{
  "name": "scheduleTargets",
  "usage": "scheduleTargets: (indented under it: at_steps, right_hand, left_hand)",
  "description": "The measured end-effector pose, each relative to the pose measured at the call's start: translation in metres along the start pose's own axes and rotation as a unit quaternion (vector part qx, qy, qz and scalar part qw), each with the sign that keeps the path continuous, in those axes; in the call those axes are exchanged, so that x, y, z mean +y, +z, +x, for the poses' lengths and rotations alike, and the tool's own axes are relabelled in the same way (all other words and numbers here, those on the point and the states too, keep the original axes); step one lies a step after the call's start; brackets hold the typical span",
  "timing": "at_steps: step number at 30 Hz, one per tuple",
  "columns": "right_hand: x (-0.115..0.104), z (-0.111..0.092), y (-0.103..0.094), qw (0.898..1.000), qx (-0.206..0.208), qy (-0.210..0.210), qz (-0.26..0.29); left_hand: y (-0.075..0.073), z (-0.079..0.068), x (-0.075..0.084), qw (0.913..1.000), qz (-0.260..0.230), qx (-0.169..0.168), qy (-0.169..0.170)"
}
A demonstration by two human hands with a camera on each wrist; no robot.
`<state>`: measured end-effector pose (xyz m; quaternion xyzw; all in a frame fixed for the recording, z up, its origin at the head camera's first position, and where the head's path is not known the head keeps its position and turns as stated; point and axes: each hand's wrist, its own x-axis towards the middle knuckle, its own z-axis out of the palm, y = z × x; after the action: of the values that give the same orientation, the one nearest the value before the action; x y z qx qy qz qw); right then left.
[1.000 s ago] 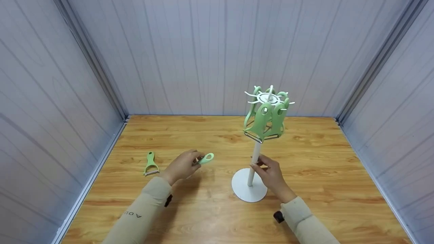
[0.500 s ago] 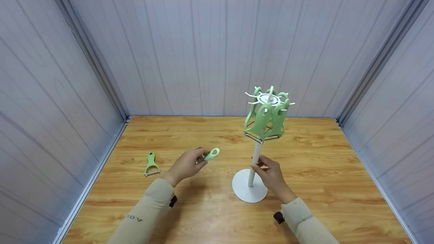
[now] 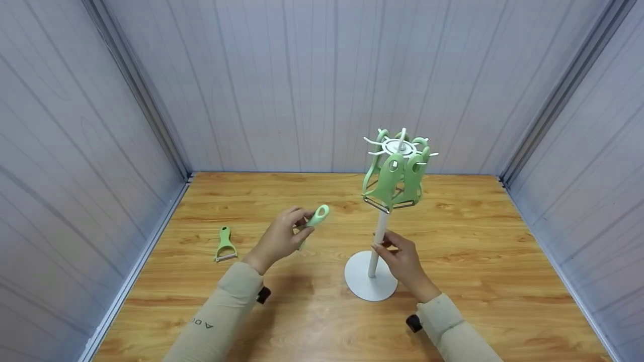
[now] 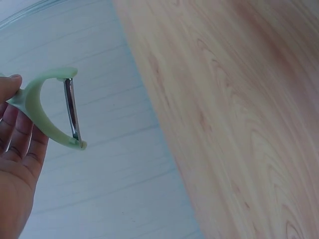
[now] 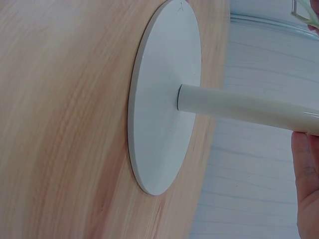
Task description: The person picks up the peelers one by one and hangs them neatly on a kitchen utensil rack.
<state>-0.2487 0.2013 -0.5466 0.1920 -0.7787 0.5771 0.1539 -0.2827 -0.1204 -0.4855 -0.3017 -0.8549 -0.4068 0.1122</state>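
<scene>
My left hand [image 3: 283, 235] pinches a light green peeler [image 3: 318, 215] between thumb and fingers, above the table and left of the stand. In the left wrist view the Y-shaped head and metal blade of this peeler [image 4: 37, 107] stick out past the fingertips. My right hand [image 3: 404, 260] grips the white pole of an upright stand [image 3: 381, 229], whose round base [image 5: 159, 119] rests on the table. Several green peelers [image 3: 390, 181] hang by their handle holes from the hooks at its top. Some of them are partly hidden behind the front ones.
Another green peeler [image 3: 225, 244] lies on the wooden table [image 3: 478, 246] to the left of my left arm. White panelled walls [image 3: 312, 85] stand at the back and on both sides of the table.
My left hand has risen and moved right with its peeler, whose handle now points more upward. My right hand and the stand have stayed in place.
</scene>
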Motion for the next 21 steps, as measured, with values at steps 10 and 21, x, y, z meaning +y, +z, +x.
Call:
scheduleTargets:
  at_steps: [10,21]
  right_hand:
    - [0.000,0.000,-0.001,1.000,-0.003,0.013,-0.011]
    - [-0.003,0.000,-0.001,1.000,-0.008,0.022,-0.010]
  left_hand:
    - [-0.002,0.007,0.019,0.9980,-0.041,0.042,0.022]
    - [-0.003,0.018,0.036,0.9955,-0.061,0.060,0.041]
